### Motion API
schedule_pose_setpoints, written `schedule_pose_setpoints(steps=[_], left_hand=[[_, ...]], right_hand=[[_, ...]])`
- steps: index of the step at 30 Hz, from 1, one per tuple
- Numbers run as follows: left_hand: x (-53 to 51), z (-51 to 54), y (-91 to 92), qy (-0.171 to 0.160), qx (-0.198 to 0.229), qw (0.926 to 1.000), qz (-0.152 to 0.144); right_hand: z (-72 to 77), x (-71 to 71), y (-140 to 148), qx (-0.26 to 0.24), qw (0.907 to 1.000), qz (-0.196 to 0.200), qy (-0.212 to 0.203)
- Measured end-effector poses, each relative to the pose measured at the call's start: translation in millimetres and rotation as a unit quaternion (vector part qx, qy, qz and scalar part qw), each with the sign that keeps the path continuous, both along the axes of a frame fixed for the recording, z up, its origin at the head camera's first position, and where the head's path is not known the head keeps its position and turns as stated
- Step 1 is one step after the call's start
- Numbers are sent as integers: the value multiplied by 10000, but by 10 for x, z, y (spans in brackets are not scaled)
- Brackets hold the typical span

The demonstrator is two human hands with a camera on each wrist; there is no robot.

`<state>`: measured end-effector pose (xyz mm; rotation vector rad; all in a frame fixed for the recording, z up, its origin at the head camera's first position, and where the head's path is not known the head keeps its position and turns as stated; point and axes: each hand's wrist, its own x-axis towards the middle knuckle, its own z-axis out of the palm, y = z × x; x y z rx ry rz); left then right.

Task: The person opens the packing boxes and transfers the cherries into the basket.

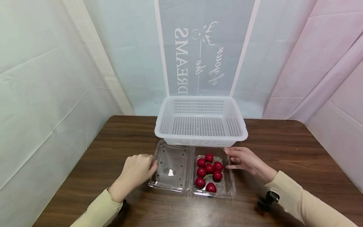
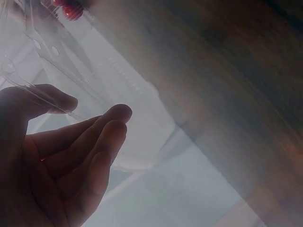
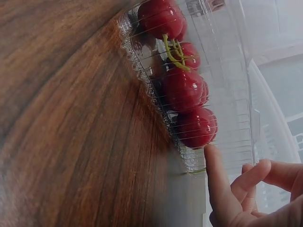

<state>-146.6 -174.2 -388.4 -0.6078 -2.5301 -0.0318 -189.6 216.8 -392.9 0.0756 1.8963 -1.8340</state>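
A clear plastic clamshell box (image 1: 232,186) lies unfolded on the table, with several red cherries (image 1: 209,168) in its right half. Its flat lid (image 1: 174,156), dotted with small holes, extends to the left. At the lid's left edge, my left hand (image 1: 136,171) holds the rim between thumb and curled fingers; the left wrist view shows the lid's edge (image 2: 52,99) passing between them. On the opposite side, my right hand (image 1: 246,160) grips the box's right rim near the far corner. Seen from the right wrist, one fingertip (image 3: 212,153) touches the ribbed side wall beside the cherries (image 3: 196,126).
A white perforated plastic basket (image 1: 201,137) stands directly behind the box, close to its far edge. The dark wood table (image 1: 272,135) is bordered by pale cloth at the sides and a printed curtain (image 1: 207,12) at the back.
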Motion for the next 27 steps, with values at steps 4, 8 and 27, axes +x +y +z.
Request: schedule_pose_setpoints(steps=[4, 8, 27], left_hand=[[-34, -17, 20, -195, -43, 9998, 40], [-64, -21, 45, -544, -88, 9984, 110], [-186, -101, 190, -1597, -674, 9846, 238]], right_hand=[[-15, -25, 20, -60, 10000, -53, -37], [-20, -43, 33, -122, 9999, -83, -57], [-28, -70, 49, -74, 9998, -166, -62]])
